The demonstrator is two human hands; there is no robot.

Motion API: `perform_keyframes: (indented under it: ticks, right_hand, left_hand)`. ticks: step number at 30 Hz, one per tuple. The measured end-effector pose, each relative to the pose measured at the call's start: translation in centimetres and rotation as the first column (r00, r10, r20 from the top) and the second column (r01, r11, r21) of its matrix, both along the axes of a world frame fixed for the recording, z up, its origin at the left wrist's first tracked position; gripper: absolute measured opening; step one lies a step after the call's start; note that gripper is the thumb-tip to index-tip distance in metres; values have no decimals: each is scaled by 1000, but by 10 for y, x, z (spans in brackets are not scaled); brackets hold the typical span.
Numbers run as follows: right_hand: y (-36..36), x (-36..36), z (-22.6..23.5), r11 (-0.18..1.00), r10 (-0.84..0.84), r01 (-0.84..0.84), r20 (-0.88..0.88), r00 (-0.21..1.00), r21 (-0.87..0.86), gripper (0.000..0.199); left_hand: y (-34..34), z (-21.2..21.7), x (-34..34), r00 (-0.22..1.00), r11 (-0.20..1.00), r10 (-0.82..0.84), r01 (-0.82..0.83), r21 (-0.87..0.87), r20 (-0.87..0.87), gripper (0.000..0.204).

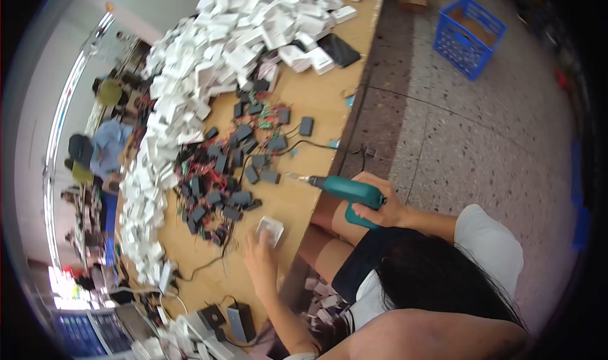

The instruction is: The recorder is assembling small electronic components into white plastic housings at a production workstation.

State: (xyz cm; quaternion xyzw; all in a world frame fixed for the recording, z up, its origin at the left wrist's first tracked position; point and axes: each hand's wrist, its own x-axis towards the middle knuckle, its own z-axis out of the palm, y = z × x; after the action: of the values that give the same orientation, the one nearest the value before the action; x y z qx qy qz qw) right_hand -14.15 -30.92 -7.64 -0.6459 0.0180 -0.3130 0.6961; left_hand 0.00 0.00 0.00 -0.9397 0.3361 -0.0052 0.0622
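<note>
Far left, a screen point(79, 334) stands at the lower edge, and a co-worker in blue point(111, 151) sits beyond the bench. A long bank of white boxes point(149, 186) runs up the table point(320, 100). To its right lies a loose spread of black modules point(240, 197), mixed with red and green parts. Nearer the person, a dark block point(239, 322) stands with a cable beside it.

The left hand point(260, 258) reaches across the table, fingers partly curled at the edge of a small pale case point(272, 229), which lies on the bare wood just right of the modules; the view is too coarse to tell whether it grips or merely steadies it. The right hand point(387, 209) is closed around the handle of a green power tool point(348, 188), its metal tip pointing left, apart from the case. Farther right, a blue basket point(468, 40) rests on the floor.

In my judgement, the case should be kept flat and firmly braced, the left fingers clear of the tip, and the tool brought square to the work under light pressure.

Labels: the screen shows content, but no writing is legible on it or on the boxes, case or tool.
</note>
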Motion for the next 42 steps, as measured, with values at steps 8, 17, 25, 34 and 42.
perform_keyframes:
  ticks: [8, 17, 25, 34, 42]
  right_hand:
    - [-64, -77, 13, 942, -47, 49, 12, 999, -333, 27]
    - [-58, -99, 32, 950, -43, 35, -19, 999, -311, 32]
    - [-37, -71, 34, 984, -12, -3, -82, 997, -180, 33]
    - [-5, -23, 12, 985, 168, -163, -94, 981, 57, 18]
    - [6, -13, 13, 981, 192, -189, -70, 979, 41, 18]
  left_hand:
    - [-74, -58, -81, 987, 693, -27, -97, -714, -160, 45]
    - [-90, -27, -111, 983, 730, 116, -182, -659, -144, 59]
    - [-14, -31, -13, 931, 417, 303, -323, -850, -205, 25]
    - [2, -29, 40, 850, 208, 455, -391, -896, -266, 27]
    - [19, -26, 65, 885, 449, 464, -266, -853, -32, 11]
